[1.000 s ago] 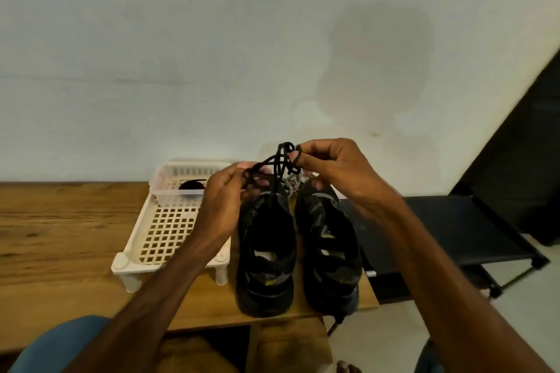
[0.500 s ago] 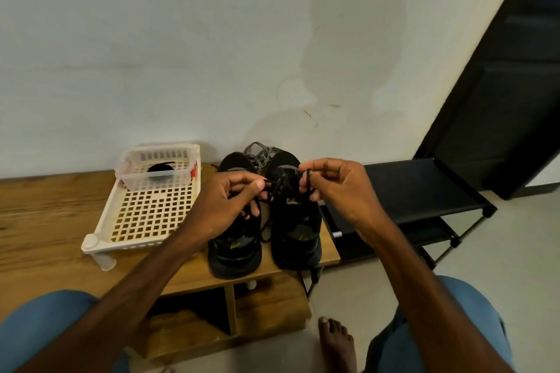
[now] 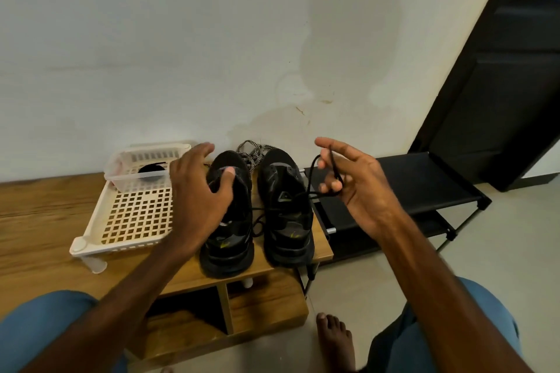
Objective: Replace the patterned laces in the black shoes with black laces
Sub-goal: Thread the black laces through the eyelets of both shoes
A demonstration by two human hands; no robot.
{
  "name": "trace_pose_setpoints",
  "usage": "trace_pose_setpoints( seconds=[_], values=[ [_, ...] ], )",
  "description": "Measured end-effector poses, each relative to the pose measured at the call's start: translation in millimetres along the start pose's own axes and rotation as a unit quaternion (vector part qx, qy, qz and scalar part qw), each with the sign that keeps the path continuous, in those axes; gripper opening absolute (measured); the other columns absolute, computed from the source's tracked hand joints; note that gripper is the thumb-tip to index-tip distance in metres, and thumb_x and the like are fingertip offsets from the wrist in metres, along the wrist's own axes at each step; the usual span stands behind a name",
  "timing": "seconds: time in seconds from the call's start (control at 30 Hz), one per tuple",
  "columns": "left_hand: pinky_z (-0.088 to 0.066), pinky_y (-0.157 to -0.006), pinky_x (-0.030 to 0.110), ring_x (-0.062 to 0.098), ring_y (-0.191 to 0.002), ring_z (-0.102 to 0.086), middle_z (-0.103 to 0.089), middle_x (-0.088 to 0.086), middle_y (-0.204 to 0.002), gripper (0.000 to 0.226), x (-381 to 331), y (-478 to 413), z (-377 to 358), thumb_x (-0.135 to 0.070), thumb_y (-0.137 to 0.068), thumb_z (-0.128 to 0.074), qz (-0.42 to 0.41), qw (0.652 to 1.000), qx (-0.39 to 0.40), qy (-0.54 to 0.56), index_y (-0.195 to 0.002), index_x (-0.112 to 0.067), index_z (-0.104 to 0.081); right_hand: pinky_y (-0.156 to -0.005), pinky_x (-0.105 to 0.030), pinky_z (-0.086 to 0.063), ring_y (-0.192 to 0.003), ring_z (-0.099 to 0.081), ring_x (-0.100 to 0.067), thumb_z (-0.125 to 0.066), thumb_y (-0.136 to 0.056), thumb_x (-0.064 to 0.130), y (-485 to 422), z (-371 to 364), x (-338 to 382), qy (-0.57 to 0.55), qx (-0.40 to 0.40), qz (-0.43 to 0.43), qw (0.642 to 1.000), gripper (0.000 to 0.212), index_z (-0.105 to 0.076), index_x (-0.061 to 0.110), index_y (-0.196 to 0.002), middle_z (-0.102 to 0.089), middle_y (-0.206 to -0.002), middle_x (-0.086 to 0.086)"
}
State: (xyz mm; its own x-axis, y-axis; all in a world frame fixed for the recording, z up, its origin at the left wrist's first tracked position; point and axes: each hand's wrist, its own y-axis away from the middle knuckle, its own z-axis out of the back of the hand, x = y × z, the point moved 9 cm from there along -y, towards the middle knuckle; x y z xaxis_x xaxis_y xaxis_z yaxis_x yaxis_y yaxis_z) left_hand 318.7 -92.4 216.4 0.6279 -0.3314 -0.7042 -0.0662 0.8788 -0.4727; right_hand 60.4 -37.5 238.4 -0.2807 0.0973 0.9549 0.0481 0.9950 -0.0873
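Shoes (image 3: 286, 221) point toes-first at wall; right hand (image 3: 353, 183) holds black lace (image 3: 333, 165).

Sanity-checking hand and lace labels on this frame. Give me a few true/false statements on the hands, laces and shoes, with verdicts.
1. Both black shoes stand on the wooden bench. True.
2. The patterned laces are threaded through a shoe. False: they lie loose behind the shoes, by the wall.
3. The right hand holds a black lace. True.
4. The left hand grips the white tray. False: it is spread open over the shoe nearer the tray, thumb on that shoe.
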Motion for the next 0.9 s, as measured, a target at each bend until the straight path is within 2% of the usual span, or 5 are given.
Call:
trace_pose_setpoints(
  seconds=[0.2,0.3,0.47,0.73,0.9],
  values=[
    [-0.054,-0.102,0.045,0.013,-0.118,-0.065,-0.070,-0.006,-0.124,0.039,-54.5,31.5,-56.3,-0.040,-0.098,-0.062,-0.029,0.922,0.269,0.276,-0.133,-0.021,-0.061,-0.050,-0.020,-0.041,-0.065,-0.051,-0.011,-0.077,-0.086,0.015,6.9,-38.9,-14.7,0.132,0.136,-0.037,0.981,0.054,-0.061,0.022,-0.137,-0.071,-0.106,-0.004],
    [-0.053,-0.101,0.048,0.020,-0.106,-0.071,-0.075,0.005,-0.105,0.021,-65.2,36.1,-59.3,-0.025,-0.103,-0.057,-0.019,0.903,0.300,0.306,-0.107,-0.012,-0.073,-0.048,-0.019,-0.037,-0.062,-0.049,-0.008,-0.071,-0.091,0.016,4.9,-42.2,-14.3,0.098,0.128,-0.038,0.986,0.043,-0.066,0.017,-0.133,-0.065,-0.089,-0.002],
    [-0.046,-0.102,0.049,0.027,-0.080,-0.065,-0.060,0.004,-0.068,0.033,-43.2,12.7,-37.3,-0.018,-0.098,-0.050,0.163,0.775,0.258,0.554,-0.066,-0.016,-0.057,-0.050,-0.022,-0.021,-0.055,-0.032,-0.005,-0.065,-0.094,0.029,-3.7,-14.6,-8.9,-0.014,0.035,-0.047,0.998,0.034,-0.070,0.011,-0.122,-0.047,-0.071,0.006],
    [-0.045,-0.058,0.018,0.007,-0.055,-0.041,-0.042,-0.010,-0.062,0.031,54.1,-39.2,2.9,-0.019,-0.104,-0.044,0.289,0.542,0.047,0.788,-0.077,-0.015,-0.058,-0.038,-0.017,-0.016,-0.041,-0.023,-0.006,-0.051,-0.104,0.023,-7.4,29.8,3.5,-0.272,-0.080,-0.007,0.959,0.018,-0.069,0.018,-0.102,-0.033,-0.053,0.010],
    [-0.023,-0.041,0.015,0.005,-0.047,-0.026,-0.045,-0.012,-0.065,0.024,60.1,-40.7,1.0,-0.026,-0.105,-0.045,0.272,0.656,0.065,0.701,-0.108,-0.020,-0.067,-0.039,-0.018,-0.017,-0.043,-0.026,-0.005,-0.050,-0.104,0.023,-8.1,29.8,6.4,-0.305,-0.081,0.023,0.949,0.019,-0.069,0.020,-0.104,-0.041,-0.061,0.010]
  ],
)
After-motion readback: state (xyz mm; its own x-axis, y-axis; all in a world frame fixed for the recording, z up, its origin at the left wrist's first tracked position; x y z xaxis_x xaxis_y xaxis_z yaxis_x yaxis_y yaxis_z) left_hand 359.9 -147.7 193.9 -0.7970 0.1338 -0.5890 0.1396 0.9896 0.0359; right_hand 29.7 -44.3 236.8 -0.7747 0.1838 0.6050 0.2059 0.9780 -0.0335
